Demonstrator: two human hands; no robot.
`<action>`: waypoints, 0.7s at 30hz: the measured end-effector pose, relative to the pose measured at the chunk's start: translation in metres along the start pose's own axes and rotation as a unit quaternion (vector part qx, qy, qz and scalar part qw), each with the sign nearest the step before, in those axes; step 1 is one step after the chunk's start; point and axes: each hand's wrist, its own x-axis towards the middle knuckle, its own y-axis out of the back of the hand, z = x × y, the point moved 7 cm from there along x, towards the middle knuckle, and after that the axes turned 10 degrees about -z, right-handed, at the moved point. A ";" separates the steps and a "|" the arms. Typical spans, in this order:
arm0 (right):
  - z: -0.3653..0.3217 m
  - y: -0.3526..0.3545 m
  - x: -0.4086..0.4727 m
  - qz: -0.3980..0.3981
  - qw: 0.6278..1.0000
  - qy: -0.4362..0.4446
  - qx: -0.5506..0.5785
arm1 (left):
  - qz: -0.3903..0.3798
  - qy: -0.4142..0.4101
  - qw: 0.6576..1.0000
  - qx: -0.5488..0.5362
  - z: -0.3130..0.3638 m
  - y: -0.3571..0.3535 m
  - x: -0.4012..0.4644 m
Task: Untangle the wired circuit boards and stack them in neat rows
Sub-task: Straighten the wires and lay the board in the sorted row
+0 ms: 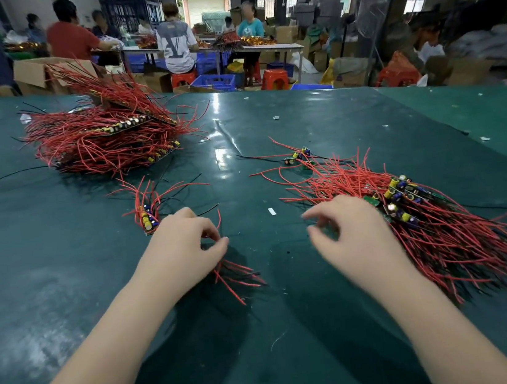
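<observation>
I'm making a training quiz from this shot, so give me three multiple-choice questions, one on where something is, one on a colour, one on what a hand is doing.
1. Where is the big stacked pile of boards?
A. far left of the table
B. under the right hand
C. on the floor

2. What colour are most wires?
A. blue
B. red
C. white

3. What is the left hand doing?
A. lying flat
B. pointing
C. pinching wires

Key: 1 A, the stacked pile sits far left; 2 B, the tangled pile is mostly red; 3 C, the left hand pinches a wire bundle; the right hand holds nothing.
</observation>
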 end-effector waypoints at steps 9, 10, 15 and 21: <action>-0.017 -0.036 -0.004 -0.079 0.990 0.008 0.120 | 0.005 -0.127 0.962 -0.243 0.036 0.012 -0.011; -0.011 -0.037 -0.003 -0.084 0.985 -0.025 0.150 | 0.009 -0.135 0.953 -0.270 0.040 0.012 -0.013; -0.005 -0.051 -0.006 -0.187 0.906 -0.129 0.358 | 0.007 -0.140 0.912 -0.385 0.050 0.009 -0.018; -0.023 -0.053 -0.010 -0.206 0.827 -0.088 0.515 | -0.041 -0.148 0.877 -0.455 0.056 0.000 -0.020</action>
